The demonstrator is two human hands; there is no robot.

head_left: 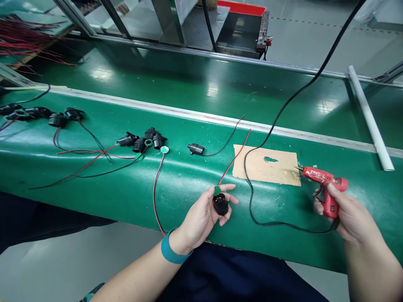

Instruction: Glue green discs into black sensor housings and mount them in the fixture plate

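Observation:
My left hand [201, 214] has its fingers around a black plastic housing [221, 205] with a round opening. Between thumb and forefinger it pinches a small green disc [217, 191], from which a red wire [234, 158] runs up and to the right. My right hand [349, 214] is wrapped round the handle of a red glue gun [325, 184], its nozzle pointing left. That nozzle is over the right edge of a piece of brown cardboard [283, 167], which has a green patch showing in its middle. A black housing with a thin wire [196, 149] lies beyond my left hand.
Several black housings [151, 138] with red and black wires lie on the green bench to the left, beside a wired disc [164, 149]. The glue gun's black cord [250, 184] crosses the cardboard. A white tube [371, 119] lies at the right, and red wires [25, 42] are piled far left.

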